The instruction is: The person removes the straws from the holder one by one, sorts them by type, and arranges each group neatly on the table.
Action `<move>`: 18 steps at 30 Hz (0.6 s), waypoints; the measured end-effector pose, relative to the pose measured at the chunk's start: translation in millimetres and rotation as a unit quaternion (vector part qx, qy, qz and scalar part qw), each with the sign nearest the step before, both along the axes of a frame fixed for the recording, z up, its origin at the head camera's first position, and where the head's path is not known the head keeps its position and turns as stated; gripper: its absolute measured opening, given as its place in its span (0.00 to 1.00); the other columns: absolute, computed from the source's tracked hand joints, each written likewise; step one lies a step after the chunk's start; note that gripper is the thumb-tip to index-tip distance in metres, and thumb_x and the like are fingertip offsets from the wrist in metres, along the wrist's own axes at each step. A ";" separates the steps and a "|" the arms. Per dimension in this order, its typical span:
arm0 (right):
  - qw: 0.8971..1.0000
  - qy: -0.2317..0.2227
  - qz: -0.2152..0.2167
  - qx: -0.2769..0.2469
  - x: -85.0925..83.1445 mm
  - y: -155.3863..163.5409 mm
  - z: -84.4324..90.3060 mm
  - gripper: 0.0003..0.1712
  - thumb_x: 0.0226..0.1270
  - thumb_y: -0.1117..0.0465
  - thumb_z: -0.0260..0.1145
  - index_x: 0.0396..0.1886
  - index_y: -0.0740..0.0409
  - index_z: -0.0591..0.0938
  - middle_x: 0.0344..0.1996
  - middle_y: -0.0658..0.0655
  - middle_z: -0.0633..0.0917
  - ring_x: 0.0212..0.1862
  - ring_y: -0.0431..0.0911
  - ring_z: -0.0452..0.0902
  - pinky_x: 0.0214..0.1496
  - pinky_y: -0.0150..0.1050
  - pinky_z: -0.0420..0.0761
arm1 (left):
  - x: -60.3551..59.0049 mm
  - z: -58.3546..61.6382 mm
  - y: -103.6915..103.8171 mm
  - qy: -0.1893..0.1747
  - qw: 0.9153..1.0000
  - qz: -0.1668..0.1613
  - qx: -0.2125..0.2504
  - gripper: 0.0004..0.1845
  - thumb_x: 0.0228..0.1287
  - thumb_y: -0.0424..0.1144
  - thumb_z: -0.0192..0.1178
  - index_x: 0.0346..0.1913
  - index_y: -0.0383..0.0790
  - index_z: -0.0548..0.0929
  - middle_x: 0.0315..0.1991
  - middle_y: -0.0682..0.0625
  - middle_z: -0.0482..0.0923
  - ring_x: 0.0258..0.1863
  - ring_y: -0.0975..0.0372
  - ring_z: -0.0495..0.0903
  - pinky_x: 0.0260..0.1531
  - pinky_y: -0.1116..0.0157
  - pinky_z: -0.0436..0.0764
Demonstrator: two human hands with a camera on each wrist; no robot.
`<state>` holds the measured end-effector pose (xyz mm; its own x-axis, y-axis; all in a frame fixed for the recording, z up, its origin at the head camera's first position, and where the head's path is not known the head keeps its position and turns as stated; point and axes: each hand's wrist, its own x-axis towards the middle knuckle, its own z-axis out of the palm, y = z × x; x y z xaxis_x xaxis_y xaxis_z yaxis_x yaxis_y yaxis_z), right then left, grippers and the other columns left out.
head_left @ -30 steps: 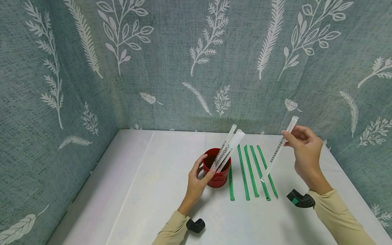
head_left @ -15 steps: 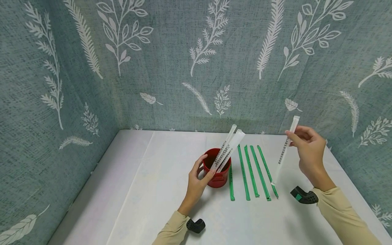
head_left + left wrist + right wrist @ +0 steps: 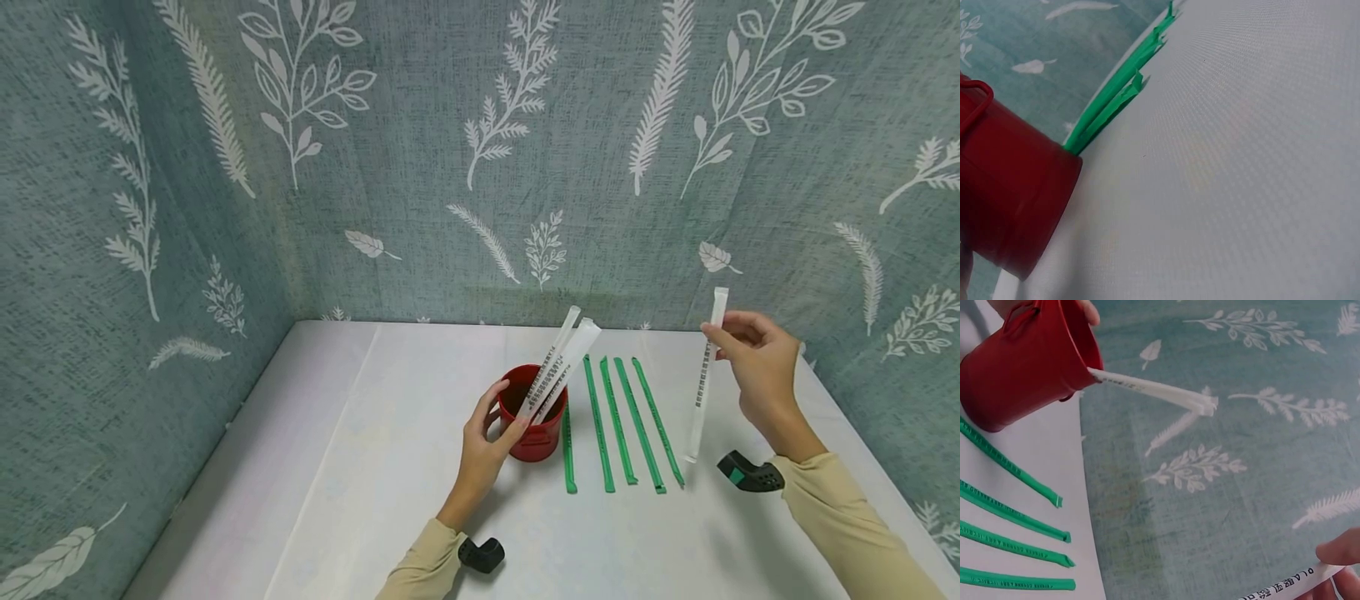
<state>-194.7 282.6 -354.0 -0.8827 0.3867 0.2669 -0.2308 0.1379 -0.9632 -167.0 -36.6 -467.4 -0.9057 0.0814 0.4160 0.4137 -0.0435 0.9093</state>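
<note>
Left hand (image 3: 483, 442): at 6 o'clock of the round red plastic cup (image 3: 534, 421), fingers curled round its near wall, seemingly to steady it on the white bench (image 3: 360, 467).
Cup contents: 2 white paper-wrapped straws (image 3: 558, 371) lean toward 1 o'clock, propped on the rim.
Green row: 4 flat green wrapped straws (image 3: 618, 421) lie side by side at 3 o'clock of the cup.
Right hand (image 3: 757, 371): fingers pinch the top of 1 more white wrapped straw (image 3: 703, 387), hanging nearly upright, tip just above the bench.
</note>
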 end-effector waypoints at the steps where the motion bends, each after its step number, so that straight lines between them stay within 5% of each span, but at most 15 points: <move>1: 1.000 -0.004 -0.002 0.008 -0.7 0.6 -0.7 0.11 0.57 0.64 0.71 0.39 0.57 0.80 0.31 0.48 0.80 0.30 0.40 0.75 0.28 0.25 0.77 | 0.1 0.0 0.1 -0.001 1.000 0.000 0.000 0.30 0.60 0.27 0.60 0.66 0.31 0.66 0.64 0.38 0.67 0.64 0.49 0.63 0.60 0.44 0.64; 18: 0.993 -0.055 -0.031 0.104 -12.7 7.9 -7.9 0.09 0.61 0.60 0.68 0.40 0.52 0.79 0.30 0.44 0.78 0.32 0.37 0.74 0.29 0.23 0.76 | -0.3 -1.0 0.2 -0.003 1.000 0.001 -0.003 0.30 0.60 0.27 0.60 0.66 0.33 0.66 0.64 0.41 0.67 0.64 0.51 0.63 0.60 0.46 0.65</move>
